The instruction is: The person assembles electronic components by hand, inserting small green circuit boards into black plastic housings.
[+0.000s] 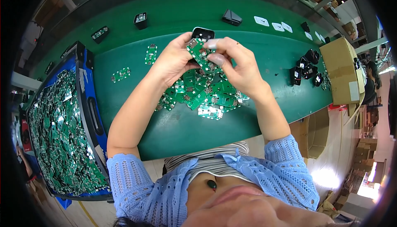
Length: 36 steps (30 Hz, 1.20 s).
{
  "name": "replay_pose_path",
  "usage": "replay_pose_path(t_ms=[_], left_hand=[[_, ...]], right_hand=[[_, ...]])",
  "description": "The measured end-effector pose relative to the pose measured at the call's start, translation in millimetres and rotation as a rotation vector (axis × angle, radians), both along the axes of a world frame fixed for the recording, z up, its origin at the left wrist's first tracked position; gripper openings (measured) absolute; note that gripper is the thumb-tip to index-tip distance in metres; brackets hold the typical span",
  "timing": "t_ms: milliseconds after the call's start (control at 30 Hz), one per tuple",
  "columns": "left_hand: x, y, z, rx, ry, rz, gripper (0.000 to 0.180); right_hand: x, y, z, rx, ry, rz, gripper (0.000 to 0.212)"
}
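Over the middle of the green bench, my left hand (173,59) is closed around a small black plastic housing (203,32), its open side facing up. A green circuit board (197,53) lies just in front of the housing. My right hand (237,64) pinches that board at its right edge with thumb and fingers. The board is tilted, and whether it touches the housing I cannot tell. Below both hands a loose pile of green circuit boards (211,99) rests on the bench. Two single boards, one upright (151,54) and one slanted (121,75), lie to the left.
A blue and black crate (92,103) full of circuit boards stands at the left. On the green far strip (182,16) are black housings (141,19) and white flat pieces (261,21). Black parts (304,68) cluster at the right beside a cardboard box (339,70).
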<state>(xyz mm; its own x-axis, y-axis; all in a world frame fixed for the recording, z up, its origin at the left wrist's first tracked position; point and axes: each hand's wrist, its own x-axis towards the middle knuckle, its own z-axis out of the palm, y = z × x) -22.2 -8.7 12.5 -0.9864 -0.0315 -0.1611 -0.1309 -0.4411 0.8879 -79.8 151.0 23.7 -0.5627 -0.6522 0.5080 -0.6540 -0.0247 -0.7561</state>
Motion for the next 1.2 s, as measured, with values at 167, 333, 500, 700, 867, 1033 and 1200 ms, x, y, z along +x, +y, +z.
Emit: replay_pose_path(t_ms=[167, 333, 500, 700, 867, 1033, 1200], left_hand=[[0.1, 10.6, 0.6, -0.122, 0.073, 0.22, 0.037], [2.2, 16.1, 1.0, -0.16, 0.105, 0.271, 0.031], [4.6, 21.0, 0.9, -0.016, 0.161, 0.196, 0.034], [7.3, 26.1, 2.0, -0.146, 0.227, 0.173, 0.042], [8.6, 24.3, -3.5, -0.231, 0.252, 0.202, 0.042], [-4.1, 24.3, -6.2, -0.3, 0.427, 0.363, 0.031], [-10.2, 11.1, -11.4, -0.323, 0.34, 0.4, 0.028]], right_hand=[[-14.2, -2.3, -9.9, -0.013, 0.551, -0.086, 0.027], [-18.1, -3.5, -8.9, -0.017, 0.822, -0.16, 0.027], [-27.6, -2.9, -10.0, -0.073, 0.815, -0.24, 0.024], [-22.8, -2.6, -8.7, -0.012, 0.779, -0.24, 0.023], [-19.5, -6.0, -8.7, 0.018, 0.775, -0.243, 0.022], [-26.6, -11.6, -16.6, -0.128, 0.537, -0.187, 0.021], [-25.9, -17.6, -18.9, -0.006, -0.303, -0.085, 0.032]])
